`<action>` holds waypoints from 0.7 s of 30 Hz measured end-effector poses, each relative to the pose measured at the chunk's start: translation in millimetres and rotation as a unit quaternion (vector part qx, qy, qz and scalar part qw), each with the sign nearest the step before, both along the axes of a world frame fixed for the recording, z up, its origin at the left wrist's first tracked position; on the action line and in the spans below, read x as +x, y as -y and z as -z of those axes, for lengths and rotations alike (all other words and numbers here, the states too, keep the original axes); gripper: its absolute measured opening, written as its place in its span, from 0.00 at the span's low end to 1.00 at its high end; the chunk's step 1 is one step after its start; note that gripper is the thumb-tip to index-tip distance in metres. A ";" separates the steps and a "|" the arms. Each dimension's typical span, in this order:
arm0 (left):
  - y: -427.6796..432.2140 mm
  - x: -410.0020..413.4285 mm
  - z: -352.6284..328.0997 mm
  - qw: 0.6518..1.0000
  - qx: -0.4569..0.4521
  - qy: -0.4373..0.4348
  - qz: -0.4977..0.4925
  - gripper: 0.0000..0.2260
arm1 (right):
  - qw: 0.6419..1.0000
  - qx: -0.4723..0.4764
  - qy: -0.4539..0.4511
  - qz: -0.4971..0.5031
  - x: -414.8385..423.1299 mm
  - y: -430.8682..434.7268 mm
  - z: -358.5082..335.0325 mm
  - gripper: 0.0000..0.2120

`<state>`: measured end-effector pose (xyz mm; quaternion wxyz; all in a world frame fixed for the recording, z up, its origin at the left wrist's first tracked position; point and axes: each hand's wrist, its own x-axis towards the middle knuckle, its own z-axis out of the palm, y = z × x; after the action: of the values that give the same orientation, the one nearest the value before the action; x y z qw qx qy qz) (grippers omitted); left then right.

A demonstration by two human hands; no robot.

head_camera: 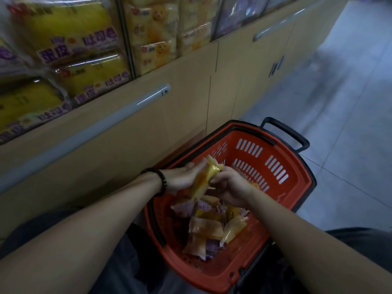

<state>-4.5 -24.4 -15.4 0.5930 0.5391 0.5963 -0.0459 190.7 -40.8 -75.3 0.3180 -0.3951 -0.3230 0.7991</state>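
Above the basket, I have both hands on one yellow packet. My left hand cradles it from the left, fingers curled round its far end. My right hand pinches its right edge, fingers bent tight against the wrapper. The packet stands slanted between them, its top end tipped away from me, clear of everything below. A dark bracelet sits on the left wrist.

Right under the hands is the orange basket, with a heap of wrapped snacks piled in its near half, yellow, orange and purple. Its black handle stands at the far side.

As I read it, I am mid-handling: the packet is either about to join the heap or about to be passed to one hand. The next move calls for one hand to let go cleanly, so the wrapper does not twist, and for a low drop onto the heap.

Further left, a beige cabinet with a bar handle runs under shelves of bread packs. Grey floor lies to the right.
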 end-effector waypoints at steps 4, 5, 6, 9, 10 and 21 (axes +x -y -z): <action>-0.4 2.0 8.9 0.997 0.072 -0.031 0.022 0.34 | 0.999 -0.028 -0.026 0.034 -3.8 -1.7 6.0 0.17; -1.5 1.4 10.8 0.991 0.113 -0.062 0.031 0.31 | 0.999 -0.026 -0.017 0.034 -3.1 -3.6 6.1 0.18; -2.1 0.4 11.0 0.988 0.131 -0.080 0.029 0.29 | 0.999 -0.024 0.007 0.031 -1.5 -6.4 7.6 0.19; -5.1 -7.4 11.0 0.986 0.140 -0.089 -0.008 0.40 | 0.983 -0.001 0.180 0.023 1.5 -15.4 13.2 0.16; -6.1 -10.4 9.9 0.985 0.146 -0.088 -0.018 0.42 | 0.962 0.025 0.271 0.016 2.3 -19.0 21.3 0.16; -14.2 -30.9 17.9 0.971 0.207 -0.060 -0.108 0.26 | 0.730 0.178 0.620 -0.228 -12.6 -27.3 109.4 0.36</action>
<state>-35.4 -10.2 -33.3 0.4335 0.5786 0.6819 0.1108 178.1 -13.4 -184.7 -0.0796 -0.6531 -0.6652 0.3531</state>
